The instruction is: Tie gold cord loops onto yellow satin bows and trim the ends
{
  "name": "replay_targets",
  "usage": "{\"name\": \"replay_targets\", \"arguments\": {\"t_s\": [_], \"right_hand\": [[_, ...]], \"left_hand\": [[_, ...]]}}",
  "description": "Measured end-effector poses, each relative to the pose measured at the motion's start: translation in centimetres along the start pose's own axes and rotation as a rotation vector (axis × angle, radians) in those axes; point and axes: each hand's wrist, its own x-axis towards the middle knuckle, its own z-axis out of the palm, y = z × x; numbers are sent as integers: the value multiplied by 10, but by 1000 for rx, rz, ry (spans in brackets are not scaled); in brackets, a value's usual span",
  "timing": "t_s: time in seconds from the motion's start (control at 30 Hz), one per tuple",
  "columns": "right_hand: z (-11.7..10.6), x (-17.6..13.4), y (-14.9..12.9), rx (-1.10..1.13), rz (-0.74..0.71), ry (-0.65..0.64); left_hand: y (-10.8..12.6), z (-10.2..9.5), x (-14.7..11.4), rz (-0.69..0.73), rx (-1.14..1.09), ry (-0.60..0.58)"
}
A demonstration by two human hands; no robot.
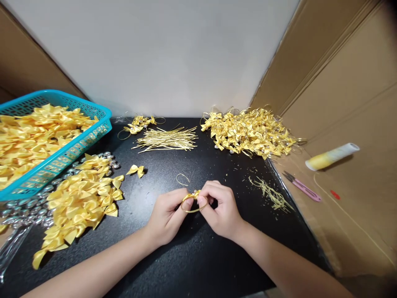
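Yellow satin fills the head view, and at its middle the left hand and the right hand meet over the black bench, both pinching one small yellow bow with a gold cord loop hanging from it; the left grip has thumb and forefinger closed on the bow's left side, the right grip has its fingertips clenched on the bow's right side, so the bow sits between the two hands just above the bench. Just beyond the grip lies a loose gold loop, and farther beyond it a bundle of gold cord pieces. To the left of the grip sits a heap of plain yellow bows, with a single bow apart from it, clear beads beside it, and a blue basket of more bows past that. Beyond and to the right of the grip is a pile of finished bows with loops; nearer on the right lie gold cord trimmings. Well to the right, on cardboard, lie pink snips and a yellow thread spool
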Motion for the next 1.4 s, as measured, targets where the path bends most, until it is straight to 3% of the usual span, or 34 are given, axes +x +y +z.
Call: {"name": "replay_targets", "arguments": {"t_s": [0.23,0.53,0.73,1.03,1.23,1.4], "right_hand": [[-1,0,1,238,131,10],[-3,0,3,214,117,-43],[-1,0,0,156,117,6],[0,-1,2,28,20,26],[3,-4,3,-164,-101,94],[6,-5,6,-269,-90,124]], "left_hand": [[-1,2,-2,-51,-14,6],[-1,1,-3,-6,-69,-53],[3,2,-4,36,128,63],[3,-2,2,117,364,59],[2,-9,7,261,519,141],[-1,-11,8,415,693,149]]}}
